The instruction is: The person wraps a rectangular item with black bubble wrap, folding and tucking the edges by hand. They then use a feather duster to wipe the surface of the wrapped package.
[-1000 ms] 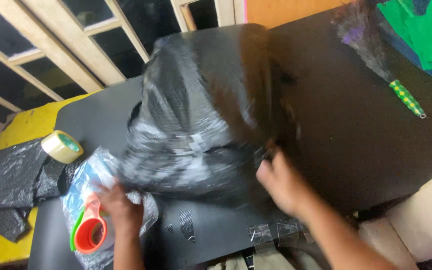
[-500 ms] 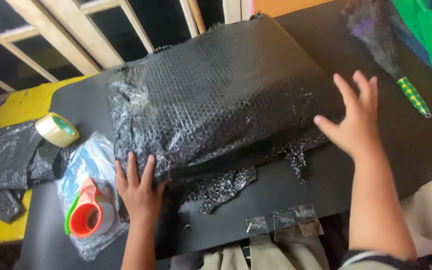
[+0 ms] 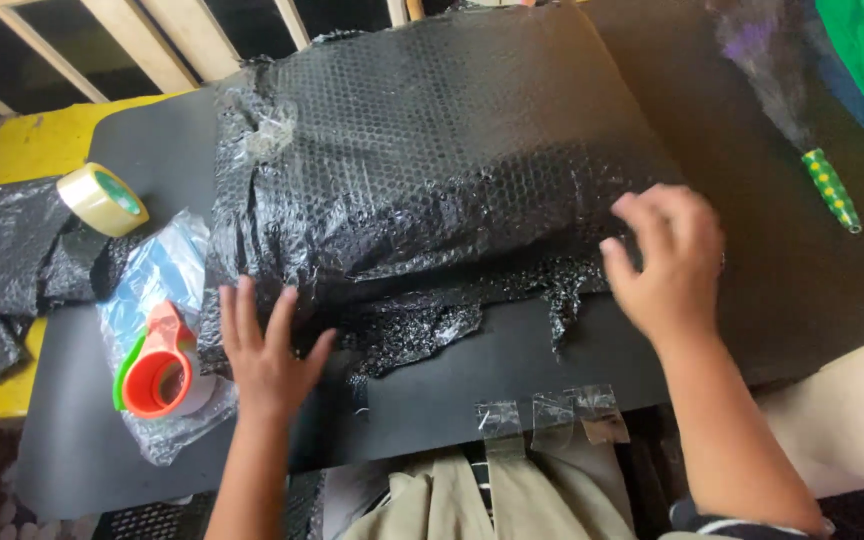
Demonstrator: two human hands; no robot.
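Head view, left hand (image 3: 264, 352) still flat, fingers spread on black bubble-wrapped parcel (image 3: 432, 170), right hand (image 3: 667, 262) drawn nearer, fingers loosely open at its edge

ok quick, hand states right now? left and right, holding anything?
Left hand: open, flat, fingers spread on the near edge of the black bubble-wrapped flat package; grips nothing.
Right hand: open, fingers loosely curled at the package's right edge; holds nothing.

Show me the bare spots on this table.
Bare: the front strip of the table between both hands, and right of the parcel toward the spotted stick. Crowded: the left, with tape roll and dispenser.
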